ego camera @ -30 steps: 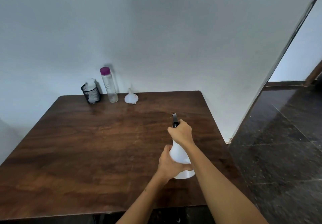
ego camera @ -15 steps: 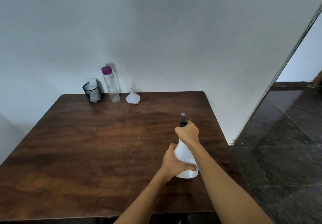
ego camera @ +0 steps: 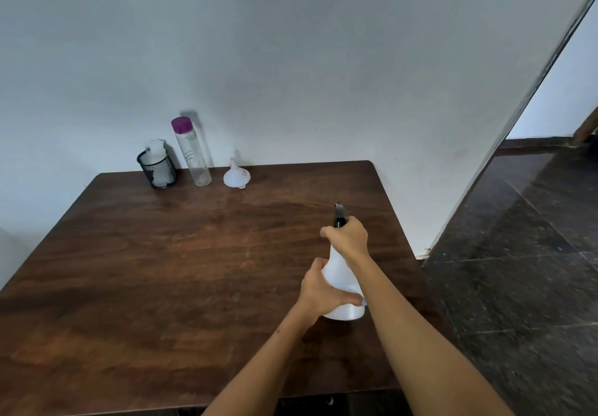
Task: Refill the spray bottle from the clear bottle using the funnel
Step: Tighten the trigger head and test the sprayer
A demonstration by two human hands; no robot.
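Here both hands hold the spray bottle [ego camera: 339, 289] on the brown tabletop [ego camera: 161, 270]: left hand [ego camera: 318, 292] low, right hand [ego camera: 348, 237] on top; white wall [ego camera: 291, 59] behind, dark floor [ego camera: 517, 253] beside.

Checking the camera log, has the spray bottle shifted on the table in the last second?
No. The spray bottle stands at the same spot near the table's right edge.

Your work surface is a dark wooden table [ego camera: 168, 270] set against the wall. Along its far edge you see, left to right, a black mesh cup [ego camera: 157, 169], an upright clear bottle [ego camera: 192, 156] with a purple cap, and a white funnel [ego camera: 236, 174] resting wide end down. Near your right side stands the white spray bottle [ego camera: 343, 289].
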